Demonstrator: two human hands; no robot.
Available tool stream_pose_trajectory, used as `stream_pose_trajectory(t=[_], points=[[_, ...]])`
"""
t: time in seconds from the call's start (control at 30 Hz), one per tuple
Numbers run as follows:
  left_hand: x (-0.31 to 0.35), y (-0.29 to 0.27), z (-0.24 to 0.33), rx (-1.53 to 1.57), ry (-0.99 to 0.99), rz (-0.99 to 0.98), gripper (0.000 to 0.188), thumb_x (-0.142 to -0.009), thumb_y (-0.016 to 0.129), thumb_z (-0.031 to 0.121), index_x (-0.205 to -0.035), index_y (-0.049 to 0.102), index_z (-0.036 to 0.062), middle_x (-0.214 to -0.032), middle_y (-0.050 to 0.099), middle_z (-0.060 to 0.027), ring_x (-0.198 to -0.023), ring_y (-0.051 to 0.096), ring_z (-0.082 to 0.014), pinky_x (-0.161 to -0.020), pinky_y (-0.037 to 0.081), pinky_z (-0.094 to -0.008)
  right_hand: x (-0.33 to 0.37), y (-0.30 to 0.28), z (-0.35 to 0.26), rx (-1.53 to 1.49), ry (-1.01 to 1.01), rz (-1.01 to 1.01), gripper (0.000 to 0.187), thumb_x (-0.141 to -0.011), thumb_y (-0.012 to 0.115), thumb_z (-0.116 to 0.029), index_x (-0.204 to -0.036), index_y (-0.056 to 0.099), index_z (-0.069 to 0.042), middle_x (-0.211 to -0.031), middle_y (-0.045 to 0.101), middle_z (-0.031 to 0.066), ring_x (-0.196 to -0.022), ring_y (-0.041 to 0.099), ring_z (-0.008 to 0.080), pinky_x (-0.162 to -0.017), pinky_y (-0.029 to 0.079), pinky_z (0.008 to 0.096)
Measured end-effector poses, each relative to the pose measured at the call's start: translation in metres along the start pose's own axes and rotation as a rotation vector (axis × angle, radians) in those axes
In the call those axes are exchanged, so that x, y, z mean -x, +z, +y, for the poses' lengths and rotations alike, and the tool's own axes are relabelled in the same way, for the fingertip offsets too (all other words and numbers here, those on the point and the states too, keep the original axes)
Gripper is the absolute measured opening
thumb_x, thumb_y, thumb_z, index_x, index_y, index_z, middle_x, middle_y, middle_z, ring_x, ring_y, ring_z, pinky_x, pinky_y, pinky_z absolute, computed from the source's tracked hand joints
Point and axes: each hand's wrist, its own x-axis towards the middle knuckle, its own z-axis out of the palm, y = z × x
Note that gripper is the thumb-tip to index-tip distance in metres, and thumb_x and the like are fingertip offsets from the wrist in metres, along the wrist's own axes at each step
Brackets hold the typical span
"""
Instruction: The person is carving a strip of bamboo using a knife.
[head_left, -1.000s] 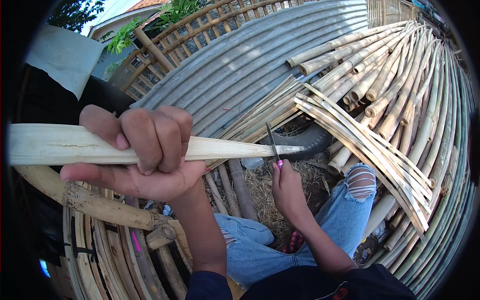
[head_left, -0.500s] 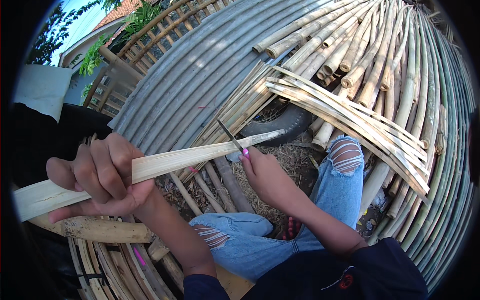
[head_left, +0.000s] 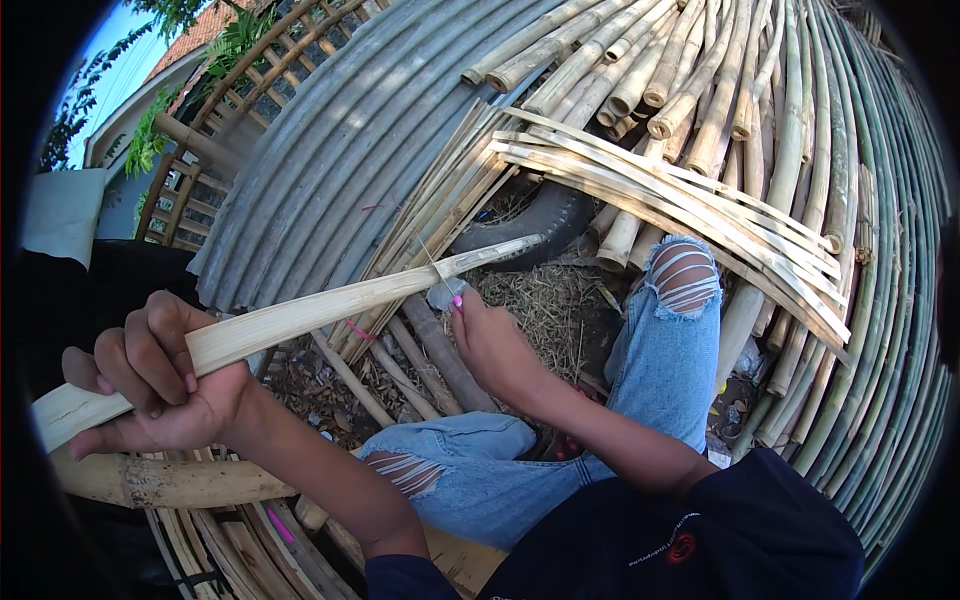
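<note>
Left hand [head_left: 160, 385] grips a pale, flat bamboo strip [head_left: 330, 310]; right hand [head_left: 490, 345] holds a thin blade [head_left: 437, 272] against it. Round bamboo poles [head_left: 650, 90], split slats [head_left: 680, 200] and a tyre [head_left: 540, 220] crowd behind.

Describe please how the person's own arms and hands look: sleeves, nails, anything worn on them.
Both forearms are bare, with no watch, ring or glove visible. The left hand shows plain, unpainted nails. The right hand has bright pink polish on at least one nail. Dark navy sleeves begin near the elbows at the lower edge of the picture, part of a dark navy top with a small round red mark.
</note>
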Motion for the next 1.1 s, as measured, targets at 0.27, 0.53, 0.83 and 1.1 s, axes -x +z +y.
stream_pose_trajectory(t=[0.27, 0.53, 0.83, 1.1], points=[[-0.003, -0.031, 0.002, 0.254, -0.042, -0.070, 0.048, -0.077, 0.059, 0.058, -0.065, 0.032, 0.0202, -0.037, 0.028, 0.0108, -0.030, 0.019, 0.0014, -0.040, 0.017, -0.0156, 0.017, -0.015, -0.069, 0.136, -0.258, -0.118, 0.014, -0.087, 0.042, -0.009, -0.084, 0.047, 0.004, -0.069, 0.058, 0.0282, -0.072, 0.061, 0.0424, -0.070, 0.049, 0.0502], [0.012, -0.026, 0.000, 0.433, -0.039, -0.162, 0.046, -0.077, 0.063, 0.053, -0.063, 0.034, 0.0198, -0.036, 0.029, 0.0126, -0.028, 0.022, 0.0054, -0.032, 0.016, -0.0089, -0.001, -0.017, -0.034, 0.051, -0.227, -0.160, 0.013, -0.083, 0.046, -0.006, -0.085, 0.051, 0.005, -0.074, 0.060, 0.0282, -0.074, 0.061, 0.0427, -0.064, 0.050, 0.0493], [0.009, 0.001, -0.012, 0.800, -0.071, -0.477, 0.028, -0.081, 0.064, 0.016, -0.061, 0.045, 0.0115, -0.036, 0.041, 0.0035, -0.027, 0.035, -0.0012, -0.024, 0.017, -0.0143, -0.020, -0.048, 0.047, 0.694, -0.070, -0.359, 0.018, -0.088, 0.046, -0.010, -0.092, 0.057, 0.004, -0.082, 0.063, 0.0210, -0.075, 0.064, 0.0344, -0.067, 0.053, 0.0392], [0.006, 0.001, -0.004, 0.816, -0.100, -0.590, 0.026, -0.082, 0.062, 0.014, -0.061, 0.047, 0.0077, -0.038, 0.046, -0.0027, -0.029, 0.043, -0.0058, -0.024, 0.024, -0.0161, -0.007, -0.020, 0.030, 0.409, -0.003, -0.068, 0.030, -0.093, 0.043, -0.022, -0.087, 0.049, 0.007, -0.068, 0.056, 0.0283, -0.071, 0.059, 0.0440, -0.063, 0.047, 0.0494]])
